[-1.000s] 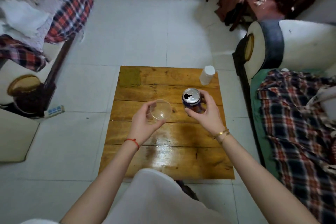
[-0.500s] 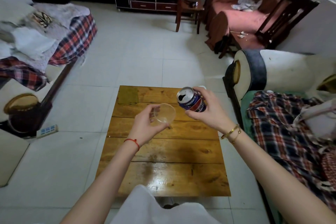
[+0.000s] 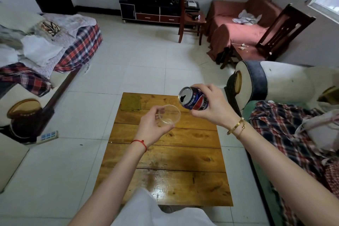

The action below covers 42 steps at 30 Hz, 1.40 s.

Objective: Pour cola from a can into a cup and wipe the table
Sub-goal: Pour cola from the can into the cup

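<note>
Blue can (image 3: 194, 99) in right grip (image 3: 212, 109)

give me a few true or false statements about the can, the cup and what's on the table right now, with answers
1. The right hand holds the cola can tipped toward the cup. True.
2. The clear plastic cup stands on the wooden table. False: the left hand holds it up above the table.
3. The can is still sealed. False: its top shows an open drinking hole.
4. A green cloth lies flat at the table's far left corner. True.
5. The cup is full of dark cola. False: it looks clear, with no dark liquid visible.
</note>
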{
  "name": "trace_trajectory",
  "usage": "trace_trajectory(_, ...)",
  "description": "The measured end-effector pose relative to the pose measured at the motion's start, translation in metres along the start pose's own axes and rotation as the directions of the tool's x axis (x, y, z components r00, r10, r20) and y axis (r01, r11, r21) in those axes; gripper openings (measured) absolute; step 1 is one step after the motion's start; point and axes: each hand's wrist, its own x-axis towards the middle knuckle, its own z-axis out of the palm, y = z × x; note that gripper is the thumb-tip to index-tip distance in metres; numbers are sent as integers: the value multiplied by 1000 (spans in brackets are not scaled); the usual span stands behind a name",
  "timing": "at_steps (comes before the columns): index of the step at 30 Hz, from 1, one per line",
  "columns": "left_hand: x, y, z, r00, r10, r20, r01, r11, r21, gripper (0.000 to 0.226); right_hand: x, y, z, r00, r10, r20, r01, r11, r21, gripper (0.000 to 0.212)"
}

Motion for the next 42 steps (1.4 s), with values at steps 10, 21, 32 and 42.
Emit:
trace_trajectory(10, 1, 1, -2, 1000, -8, 9, 7, 1000, 18, 72, 0, -13, -13, 999, -43, -9, 41, 988, -150, 71)
trace_trajectory(21, 3, 0, 3, 1000, -8, 21, 6, 998, 55, 73, 4, -18, -19, 1000, -26, -7, 23, 969, -247, 71)
trace_trajectory(32, 3, 1, 5, 1000, -14, 19, 13, 997, 71, 74, 7, -18, -20, 998, -63, -7, 57, 938, -341, 70)
trace_trajectory(42, 2, 0, 5, 999, -29, 16, 28, 996, 83, 74, 7, -18, -22, 998, -67, -3, 61, 926, -372, 70)
